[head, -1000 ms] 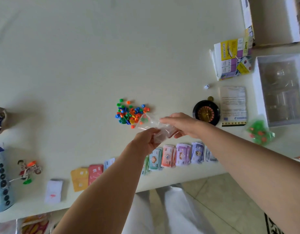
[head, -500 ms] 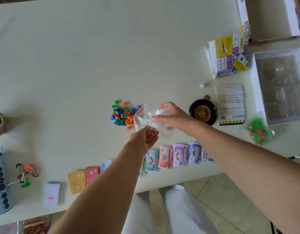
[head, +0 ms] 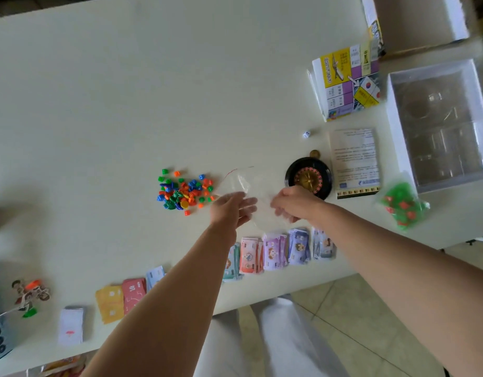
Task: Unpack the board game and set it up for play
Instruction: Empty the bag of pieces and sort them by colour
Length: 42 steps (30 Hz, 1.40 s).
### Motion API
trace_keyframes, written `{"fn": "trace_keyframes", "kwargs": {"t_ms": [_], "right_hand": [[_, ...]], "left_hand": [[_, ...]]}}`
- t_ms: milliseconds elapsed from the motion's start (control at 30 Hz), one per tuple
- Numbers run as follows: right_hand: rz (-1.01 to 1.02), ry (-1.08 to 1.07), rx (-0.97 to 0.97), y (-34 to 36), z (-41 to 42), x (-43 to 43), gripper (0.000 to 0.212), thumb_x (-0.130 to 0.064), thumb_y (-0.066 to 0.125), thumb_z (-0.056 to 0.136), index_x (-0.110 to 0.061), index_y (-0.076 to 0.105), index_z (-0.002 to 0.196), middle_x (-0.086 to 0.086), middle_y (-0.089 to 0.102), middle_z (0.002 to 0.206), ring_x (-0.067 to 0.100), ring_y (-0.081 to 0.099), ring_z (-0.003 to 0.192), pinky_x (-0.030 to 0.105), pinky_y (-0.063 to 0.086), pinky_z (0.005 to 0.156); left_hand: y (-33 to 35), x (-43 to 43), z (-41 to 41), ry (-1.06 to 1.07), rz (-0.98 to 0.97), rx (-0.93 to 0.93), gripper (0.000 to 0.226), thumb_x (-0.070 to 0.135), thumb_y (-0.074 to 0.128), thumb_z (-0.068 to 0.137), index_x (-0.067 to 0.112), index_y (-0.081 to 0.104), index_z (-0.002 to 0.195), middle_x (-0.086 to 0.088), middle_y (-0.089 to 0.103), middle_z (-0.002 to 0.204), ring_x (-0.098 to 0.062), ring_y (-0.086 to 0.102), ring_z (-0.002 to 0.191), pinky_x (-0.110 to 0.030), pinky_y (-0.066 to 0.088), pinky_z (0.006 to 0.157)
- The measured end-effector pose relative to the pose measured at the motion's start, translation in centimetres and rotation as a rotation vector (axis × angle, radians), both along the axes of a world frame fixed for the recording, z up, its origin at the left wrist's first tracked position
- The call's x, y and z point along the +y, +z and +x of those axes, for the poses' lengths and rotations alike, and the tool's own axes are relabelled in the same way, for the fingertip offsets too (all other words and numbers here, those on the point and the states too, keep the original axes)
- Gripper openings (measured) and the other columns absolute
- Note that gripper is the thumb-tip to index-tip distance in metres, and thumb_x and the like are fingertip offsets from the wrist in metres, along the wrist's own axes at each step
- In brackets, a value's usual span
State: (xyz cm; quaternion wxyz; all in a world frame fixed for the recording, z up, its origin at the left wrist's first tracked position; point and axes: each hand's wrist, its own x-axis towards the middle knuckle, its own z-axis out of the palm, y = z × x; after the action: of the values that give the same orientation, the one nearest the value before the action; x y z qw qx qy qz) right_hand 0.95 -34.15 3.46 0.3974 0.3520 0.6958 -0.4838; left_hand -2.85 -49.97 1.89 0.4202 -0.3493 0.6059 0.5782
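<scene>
A clear, empty zip bag (head: 243, 183) is stretched between my hands above the table. My left hand (head: 231, 208) pinches its left side and my right hand (head: 292, 204) grips its right side. A pile of small coloured plastic pieces (head: 184, 193) lies loose on the table just left of the bag. The folded game board (head: 346, 83) leans at the far right. A small roulette wheel (head: 308, 178) sits just beyond my right hand. Stacks of paper money (head: 275, 250) line the near edge.
A white die (head: 306, 134) and a rules sheet (head: 356, 161) lie near the wheel. A clear plastic tray (head: 438, 126) and a bag of green and red pieces (head: 402, 206) are at the right. Card stacks (head: 120, 297) and pawn figures (head: 29, 295) lie at near left.
My hands have pulled the bag flat and apart; earlier it was bunched between them. The view has shifted slightly, and the coloured pile stays where it was.
</scene>
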Motion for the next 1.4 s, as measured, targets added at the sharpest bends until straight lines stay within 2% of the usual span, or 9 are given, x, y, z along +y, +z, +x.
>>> {"fn": "trace_keyframes", "kwargs": {"t_ms": [100, 300, 467, 567, 700, 867, 1100, 1267, 1400], "right_hand": [[0.087, -0.176, 0.052, -0.7, 1.2, 3.3, 0.012, -0.021, 0.054, 0.093, -0.012, 0.061, 0.099, 0.004, 0.064, 0.086, 0.014, 0.054, 0.070, 0.025, 0.044, 0.060], [0.273, -0.673, 0.315, -1.0, 2.2, 10.5, 0.010, -0.013, 0.051, 0.093, -0.011, 0.059, 0.098, -0.001, 0.058, 0.072, 0.010, 0.050, 0.060, 0.018, 0.043, 0.052], [0.175, -0.974, 0.006, -3.4, 2.7, 13.7, 0.052, -0.032, 0.057, 0.092, -0.009, 0.041, 0.136, 0.008, 0.055, 0.101, 0.013, 0.051, 0.074, 0.035, 0.051, 0.080], [0.097, -0.809, -0.174, -3.9, 3.1, 12.9, 0.040, -0.024, 0.057, 0.094, -0.004, 0.047, 0.128, 0.019, 0.058, 0.114, 0.025, 0.060, 0.102, 0.034, 0.050, 0.080], [-0.075, -0.698, -0.151, -4.3, 2.3, 9.6, 0.021, -0.015, 0.049, 0.098, -0.004, 0.055, 0.115, 0.011, 0.065, 0.089, 0.021, 0.064, 0.076, 0.031, 0.051, 0.069], [-0.082, -0.465, -0.052, -4.7, -0.8, 3.8, 0.011, -0.015, 0.048, 0.097, -0.010, 0.058, 0.101, 0.006, 0.065, 0.078, 0.016, 0.061, 0.066, 0.028, 0.049, 0.065], [-0.024, -0.277, 0.033, -5.9, -4.4, -6.1, 0.005, -0.011, 0.052, 0.090, -0.016, 0.054, 0.089, 0.010, 0.063, 0.090, 0.019, 0.062, 0.069, 0.027, 0.049, 0.061], [0.222, 0.008, 0.137, -9.4, -5.0, -13.3, 0.054, -0.029, 0.072, 0.079, -0.012, 0.044, 0.122, 0.010, 0.059, 0.109, 0.028, 0.059, 0.098, 0.031, 0.045, 0.079], [0.419, -0.014, 0.229, -12.1, -4.8, -16.1, 0.052, -0.032, 0.077, 0.077, -0.009, 0.049, 0.114, 0.010, 0.060, 0.112, 0.026, 0.059, 0.099, 0.026, 0.037, 0.073]], "left_hand": [[0.1, 3.6, -0.3, -0.107, 0.057, 0.009, 0.020, 0.018, 0.048, 0.098, 0.011, 0.058, 0.115, -0.008, 0.071, 0.102, -0.024, 0.066, 0.092, -0.039, 0.050, 0.091], [-0.2, 10.5, -0.4, -0.273, 0.121, -0.003, 0.022, 0.017, 0.046, 0.099, 0.013, 0.057, 0.118, -0.011, 0.068, 0.109, -0.024, 0.065, 0.092, -0.039, 0.051, 0.090], [-0.8, 13.3, -0.2, -0.354, 0.092, -0.031, 0.023, 0.016, 0.048, 0.098, 0.010, 0.060, 0.116, -0.012, 0.070, 0.105, -0.021, 0.065, 0.086, -0.037, 0.053, 0.087], [-1.4, 13.0, -0.1, -0.397, 0.051, -0.037, 0.019, 0.017, 0.048, 0.097, 0.011, 0.060, 0.111, -0.010, 0.070, 0.100, -0.020, 0.064, 0.085, -0.037, 0.053, 0.085], [-2.2, 10.6, -0.1, -0.409, -0.014, -0.023, 0.018, 0.016, 0.047, 0.098, 0.010, 0.059, 0.108, -0.008, 0.067, 0.093, -0.022, 0.062, 0.080, -0.030, 0.050, 0.070], [-3.1, 4.2, -0.7, -0.442, -0.138, 0.083, 0.022, 0.006, 0.041, 0.095, 0.008, 0.060, 0.106, -0.005, 0.065, 0.078, -0.018, 0.057, 0.065, -0.026, 0.044, 0.061], [-5.2, -7.9, -1.7, -0.621, -0.419, 0.318, 0.017, 0.012, 0.053, 0.085, 0.017, 0.067, 0.094, 0.001, 0.066, 0.073, -0.021, 0.063, 0.070, -0.032, 0.051, 0.068], [-6.9, -15.4, -2.0, -0.679, -0.573, 0.459, 0.022, 0.007, 0.055, 0.080, 0.019, 0.067, 0.094, -0.001, 0.063, 0.084, -0.021, 0.058, 0.077, -0.026, 0.038, 0.064], [-8.1, -17.3, -2.4, -0.727, -0.570, 0.570, 0.024, 0.002, 0.056, 0.079, 0.017, 0.066, 0.096, 0.002, 0.054, 0.090, -0.013, 0.048, 0.072, -0.024, 0.032, 0.061]]}}
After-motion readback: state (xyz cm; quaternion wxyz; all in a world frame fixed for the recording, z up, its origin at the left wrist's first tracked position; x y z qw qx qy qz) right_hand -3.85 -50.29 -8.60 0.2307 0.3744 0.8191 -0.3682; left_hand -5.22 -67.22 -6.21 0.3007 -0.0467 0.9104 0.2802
